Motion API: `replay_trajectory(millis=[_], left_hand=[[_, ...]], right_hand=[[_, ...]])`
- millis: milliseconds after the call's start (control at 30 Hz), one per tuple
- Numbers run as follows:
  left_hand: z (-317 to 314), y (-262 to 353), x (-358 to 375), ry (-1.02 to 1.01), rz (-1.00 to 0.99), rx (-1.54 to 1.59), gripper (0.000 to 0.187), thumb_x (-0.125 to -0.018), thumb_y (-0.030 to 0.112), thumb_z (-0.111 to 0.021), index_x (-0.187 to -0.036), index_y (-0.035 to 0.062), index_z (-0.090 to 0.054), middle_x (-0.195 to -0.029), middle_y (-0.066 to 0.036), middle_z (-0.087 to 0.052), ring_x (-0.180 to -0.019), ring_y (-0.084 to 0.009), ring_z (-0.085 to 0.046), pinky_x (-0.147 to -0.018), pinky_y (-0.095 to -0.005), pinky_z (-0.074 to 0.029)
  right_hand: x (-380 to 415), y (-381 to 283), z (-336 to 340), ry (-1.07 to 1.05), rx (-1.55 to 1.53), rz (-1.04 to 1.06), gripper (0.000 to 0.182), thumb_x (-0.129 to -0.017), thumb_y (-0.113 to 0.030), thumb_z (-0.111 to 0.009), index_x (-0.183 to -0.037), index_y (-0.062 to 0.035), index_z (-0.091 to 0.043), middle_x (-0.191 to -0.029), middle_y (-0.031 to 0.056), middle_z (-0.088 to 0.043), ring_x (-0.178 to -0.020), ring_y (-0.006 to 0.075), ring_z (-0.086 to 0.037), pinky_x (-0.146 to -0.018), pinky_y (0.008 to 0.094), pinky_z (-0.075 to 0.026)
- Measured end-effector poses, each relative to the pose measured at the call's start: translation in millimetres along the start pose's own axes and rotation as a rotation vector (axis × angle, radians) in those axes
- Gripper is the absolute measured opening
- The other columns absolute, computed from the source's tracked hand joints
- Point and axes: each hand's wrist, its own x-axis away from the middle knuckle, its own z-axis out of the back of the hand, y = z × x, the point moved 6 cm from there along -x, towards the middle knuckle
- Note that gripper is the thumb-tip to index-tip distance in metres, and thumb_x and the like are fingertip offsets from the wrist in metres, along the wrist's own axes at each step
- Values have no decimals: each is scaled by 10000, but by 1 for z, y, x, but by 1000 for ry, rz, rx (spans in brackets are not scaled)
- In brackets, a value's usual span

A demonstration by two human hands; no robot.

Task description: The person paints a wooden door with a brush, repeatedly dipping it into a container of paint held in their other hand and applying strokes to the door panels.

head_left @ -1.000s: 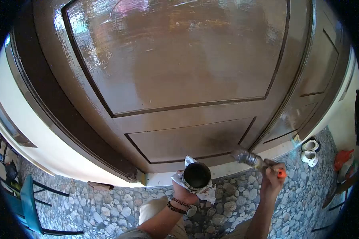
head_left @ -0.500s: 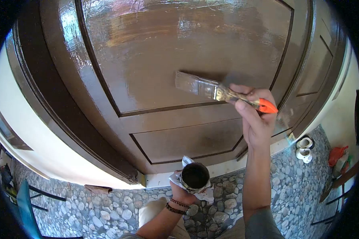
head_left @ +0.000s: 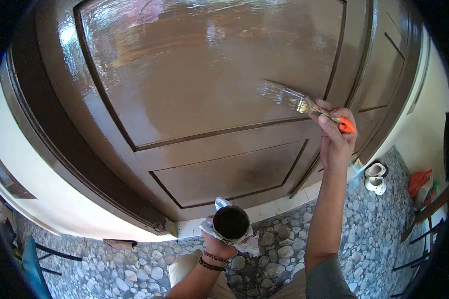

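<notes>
My right hand is closed round the handle of a paintbrush with an orange handle end. Its bristles point left, against or just in front of the brown panelled door; contact is hard to make out. The large upper panel looks wet and glossy, with streaks near its top. Lower down, my left hand holds a paint can wrapped in whitish plastic or paper. Dark contents fill the can's opening, and the fingers behind it are partly hidden. Two beaded bracelets circle my left wrist.
Pebbled stone floor lies below, with a pale sill along the door. White clogs and a red bag are at the right. A teal chair stands at the lower left, and a brown object rests by the wall.
My right hand has moved the paintbrush rightward across the door panel. The view has shifted slightly; my left hand still holds the paint can.
</notes>
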Motion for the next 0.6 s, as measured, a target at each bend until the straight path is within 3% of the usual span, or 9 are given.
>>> replay_trajectory(millis=[200,300,367,467,533,567,600], left_hand=[[0,-2,0,2,32,16,609,-820,603,-362,-1040,79,-581,-981,-188,-617,-891,-358,-581,-579,-428,-470],[-4,0,-2,-101,51,-1,608,-824,598,-354,-1041,76,-577,-974,-189,-615,-887,-361,-580,-598,-438,-476],[0,0,1,84,29,93,608,-829,599,-335,-1047,85,-578,-971,-192,-613,-865,-368,-582,-609,-453,-480],[4,4,-1,-11,76,156,620,-830,606,-311,-1053,97,-585,-990,-179,-617,-874,-358,-591,-645,-470,-491],[4,7,-1,42,33,106,603,-833,588,-304,-1056,105,-588,-998,-169,-620,-884,-345,-597,-666,-481,-494],[6,9,1,98,16,45,588,-837,570,-298,-1059,112,-591,-1006,-159,-623,-895,-332,-604,-688,-493,-496],[0,9,3,8,20,64,539,-836,493,-317,-1066,89,-590,-1022,-145,-626,-928,-305,-611,-754,-506,-496]], right_hand=[[6,-16,50,167,162,89,176,-733,67,-634,-857,-13,-540,-1022,221,-604,-956,267,-593,-845,398,-487],[19,-32,60,253,219,115,175,-729,76,-629,-845,-12,-532,-1022,209,-598,-955,258,-587,-859,383,-482],[33,-44,58,348,202,187,164,-741,71,-616,-842,-15,-520,-1026,197,-584,-977,257,-576,-863,383,-483],[50,-39,36,280,102,134,160,-752,27,-620,-836,-40,-502,-1015,193,-580,-989,277,-573,-858,412,-482],[55,-32,-1,234,73,89,177,-740,22,-637,-829,-44,-499,-1005,198,-586,-978,277,-582,-853,408,-481],[57,-26,-25,138,43,51,194,-729,13,-658,-824,-44,-499,-987,197,-594,-955,271,-594,-835,396,-483],[60,-21,-49,42,17,13,212,-718,4,-678,-819,-44,-498,-968,196,-603,-933,265,-606,-817,385,-485]])
